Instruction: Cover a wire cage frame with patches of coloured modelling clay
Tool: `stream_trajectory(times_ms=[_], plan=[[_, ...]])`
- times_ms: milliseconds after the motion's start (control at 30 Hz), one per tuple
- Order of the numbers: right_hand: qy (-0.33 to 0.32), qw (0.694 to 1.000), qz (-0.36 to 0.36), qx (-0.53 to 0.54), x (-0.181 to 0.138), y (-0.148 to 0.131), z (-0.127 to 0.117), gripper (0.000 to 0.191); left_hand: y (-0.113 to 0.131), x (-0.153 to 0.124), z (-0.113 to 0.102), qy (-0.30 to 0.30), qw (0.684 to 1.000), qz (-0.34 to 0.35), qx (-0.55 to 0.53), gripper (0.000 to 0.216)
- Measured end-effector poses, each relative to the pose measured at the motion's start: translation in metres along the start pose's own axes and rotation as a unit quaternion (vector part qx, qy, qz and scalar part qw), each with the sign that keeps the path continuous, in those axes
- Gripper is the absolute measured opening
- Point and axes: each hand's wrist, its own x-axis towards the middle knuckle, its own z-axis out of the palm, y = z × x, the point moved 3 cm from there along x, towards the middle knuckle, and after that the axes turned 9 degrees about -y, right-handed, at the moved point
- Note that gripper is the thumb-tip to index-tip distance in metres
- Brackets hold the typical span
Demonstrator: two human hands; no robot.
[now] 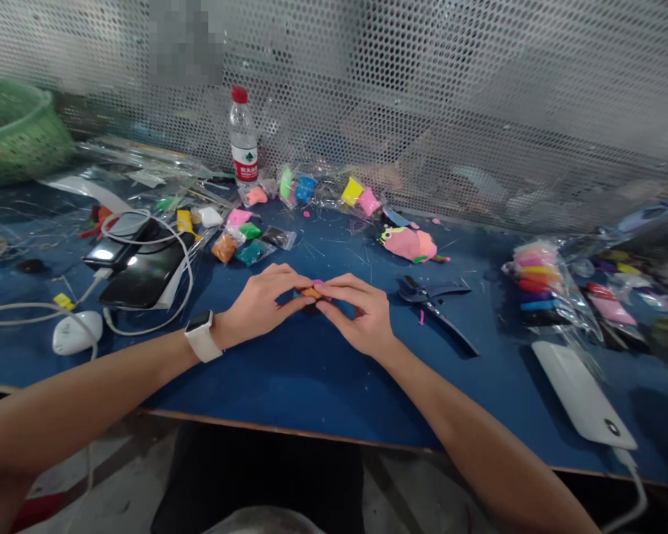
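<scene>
Both my hands meet at the middle of the blue table [289,371]. My left hand [261,302], with a white watch on the wrist, and my right hand [359,311] pinch a small orange clay piece [312,292] with a bit of pink on top, held just above the tabletop. Fingers of both hands are pressed together on it. Beyond my hands lies a pink clay figure [410,243] with green and yellow bits. Dark blue scissors [431,295] rest to the right of my right hand.
Small bags of coloured clay [245,241] are scattered behind my hands, more at the right [534,285]. A water bottle [243,137] stands by the perforated wall. Phones and white cables [142,263] lie left, a white power bank [582,397] right, a green basket [16,130] far left.
</scene>
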Motion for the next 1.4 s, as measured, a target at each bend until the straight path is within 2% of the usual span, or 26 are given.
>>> stream_trajectory(times_ms=[133,367,500,633,767,900,1033,1167,1300,1400], plan=[[-0.017,0.999,-0.023,-0.035,-0.001,0.005,0.0,0.026,-0.001,0.0,0.0,0.001,0.999,-0.03,-0.03,0.023],[0.011,0.998,-0.015,-0.056,-0.003,0.004,0.002,0.024,-0.001,0.0,0.001,-0.032,0.995,-0.056,-0.077,0.03],[0.04,0.998,0.039,0.027,-0.003,0.003,0.002,0.021,0.0,0.0,0.0,-0.013,0.995,-0.067,-0.076,0.03],[0.034,0.994,0.02,0.097,-0.001,0.003,0.002,0.013,0.001,0.0,0.0,-0.016,0.994,-0.069,-0.086,0.031],[0.038,0.993,0.029,0.106,-0.002,0.007,0.004,0.015,0.001,-0.002,0.0,-0.02,0.996,-0.047,-0.076,0.031],[0.045,0.993,0.044,0.102,-0.001,0.007,0.006,0.007,-0.001,-0.003,0.002,-0.024,0.997,-0.034,-0.067,0.031],[0.043,0.996,0.037,0.062,0.002,0.003,0.004,0.003,0.001,0.0,-0.001,-0.002,0.999,0.001,-0.055,0.027],[0.04,0.999,0.02,0.012,0.001,-0.002,0.003,0.006,0.005,0.005,-0.005,0.022,0.997,0.033,-0.069,0.02],[0.045,0.997,0.05,0.037,-0.002,-0.002,0.006,0.028,0.007,0.006,-0.006,0.027,0.993,-0.016,-0.113,0.016],[0.043,0.996,0.069,0.019,-0.003,-0.001,0.006,0.022,0.008,0.005,-0.006,0.028,0.991,-0.032,-0.126,0.016]])
